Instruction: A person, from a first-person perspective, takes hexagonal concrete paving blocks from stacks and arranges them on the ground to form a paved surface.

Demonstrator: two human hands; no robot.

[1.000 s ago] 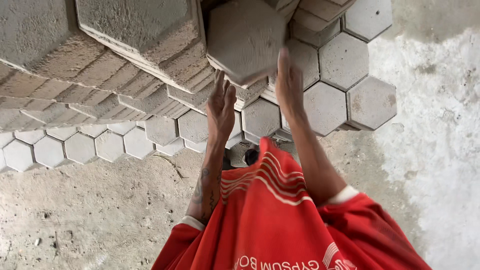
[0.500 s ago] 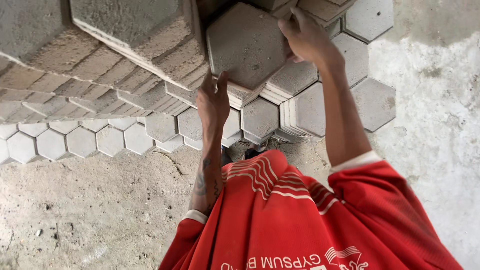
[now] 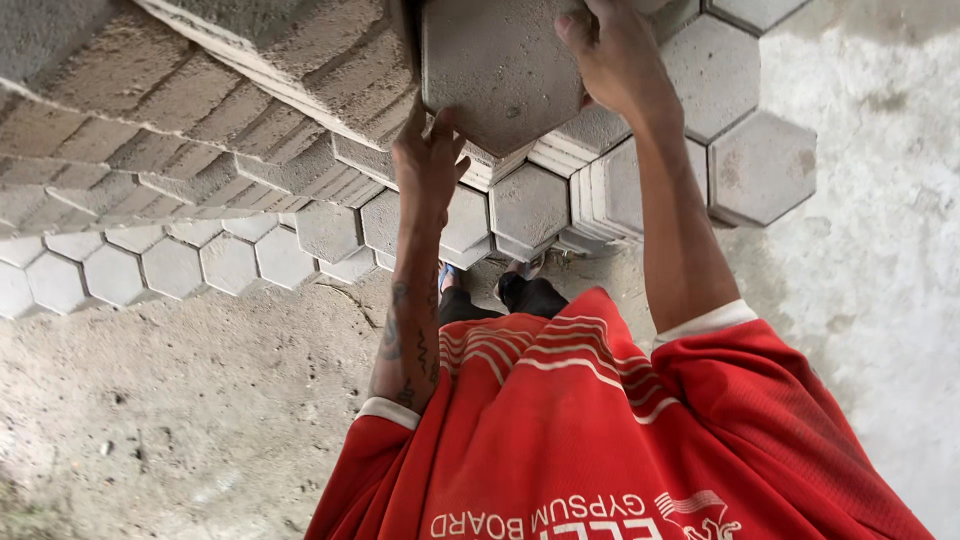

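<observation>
I hold a grey hexagonal concrete paving block (image 3: 500,70) in both hands, lifted above the laid blocks. My right hand (image 3: 615,60) grips its upper right edge, fingers curled over the rim. At its lower left edge, my left hand (image 3: 428,160) has its fingers pressed under the block. My red shirt (image 3: 600,440) fills the lower part of the view, and my feet (image 3: 485,285) show just below the block.
Tall stacks of the same pavers (image 3: 200,110) lean in from the upper left. A layer of hexagonal pavers (image 3: 170,265) lies on the ground, with more at the right (image 3: 760,165). Bare rough concrete floor (image 3: 150,420) stretches along the left and right.
The block has come up closer to the camera. My right hand shifted from its lower side to its upper right edge, and my left hand stays under it.
</observation>
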